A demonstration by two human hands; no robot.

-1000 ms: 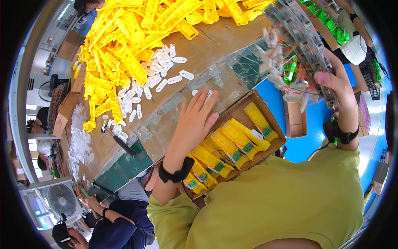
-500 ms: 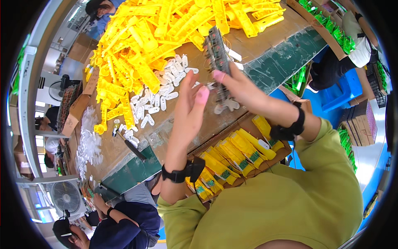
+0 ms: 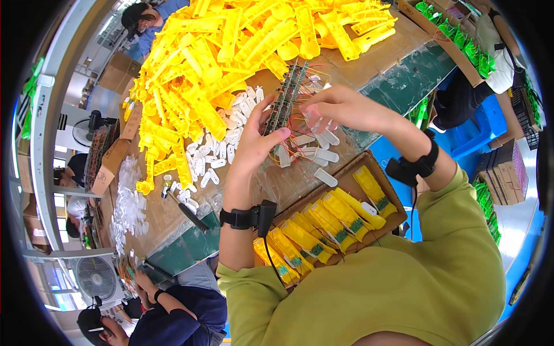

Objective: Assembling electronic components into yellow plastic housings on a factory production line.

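Note:
My left hand (image 3: pixel 257 135) is closed round the lower left side of a bundle of long, dark circuit boards (image 3: pixel 285 95), which stands tilted over the table. Thin red and yellow wires (image 3: pixel 300 124) trail from the boards' right side. Among these wires, my right hand (image 3: pixel 340 109) has its fingers curled together; what they hold is hard to make out. Beneath the hands lie several pale plastic strips (image 3: pixel 326 154). Small white oval plastic pieces (image 3: pixel 231 124) are scattered left of the boards.
A large heap of yellow plastic shells (image 3: pixel 231 46) covers the far table. Closer to me, a cardboard box (image 3: pixel 398 216) holds yellow shells with green boards. A black-handled hammer (image 3: pixel 187 210) lies left, near clear plastic pieces (image 3: pixel 128 199). A co-worker (image 3: pixel 173 311) sits at lower left.
The circuit boards have come down lower and tilted to the right, fanning out with their wires showing. My left hand has closed on them; my right hand has shifted from the boards to the wires.

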